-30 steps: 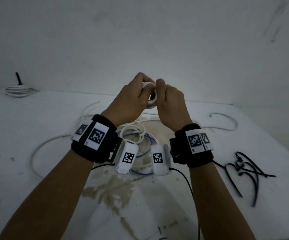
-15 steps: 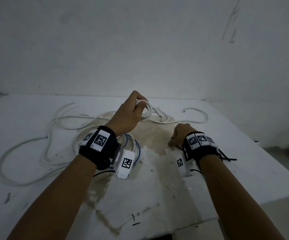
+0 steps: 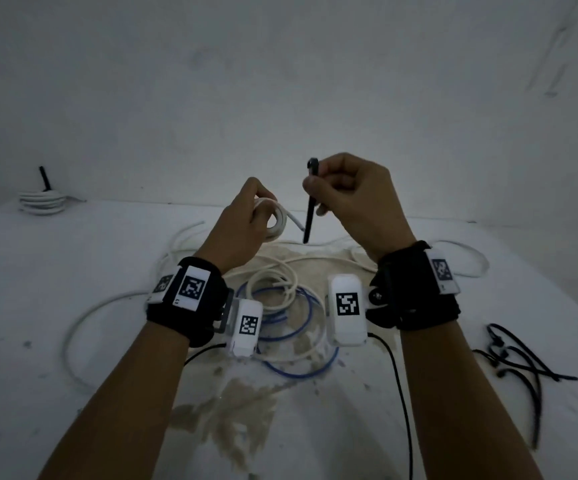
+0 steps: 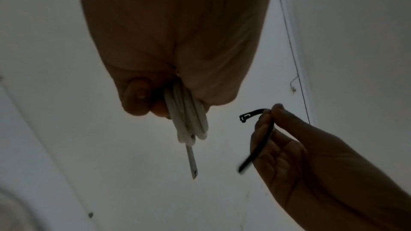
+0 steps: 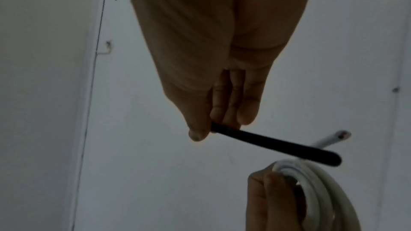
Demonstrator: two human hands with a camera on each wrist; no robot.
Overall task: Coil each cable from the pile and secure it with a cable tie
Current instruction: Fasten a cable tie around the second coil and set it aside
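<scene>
My left hand [image 3: 246, 216] grips a small white cable coil [image 3: 275, 221] in the air above the table, its cut end [image 3: 296, 225] sticking out to the right. In the left wrist view the coil [image 4: 189, 120] hangs edge-on from thumb and fingers. My right hand [image 3: 329, 188] pinches a black cable tie [image 3: 310, 209] near its head, the strap hanging down just right of the coil. The right wrist view shows the tie [image 5: 275, 144] crossing above the coil [image 5: 322, 191]. Tie and coil are apart.
Loose white cables [image 3: 280, 271] and a blue cable [image 3: 301, 327] lie tangled on the white table [image 3: 55, 271] under my wrists. Several black cable ties [image 3: 523, 358] lie at the right. A finished white coil [image 3: 42, 204] with a black tie sits at the far left corner by the wall.
My right hand went down to the ties at the right, then came back up holding a black cable tie beside the coil. The left hand has kept hold of the coil throughout.
</scene>
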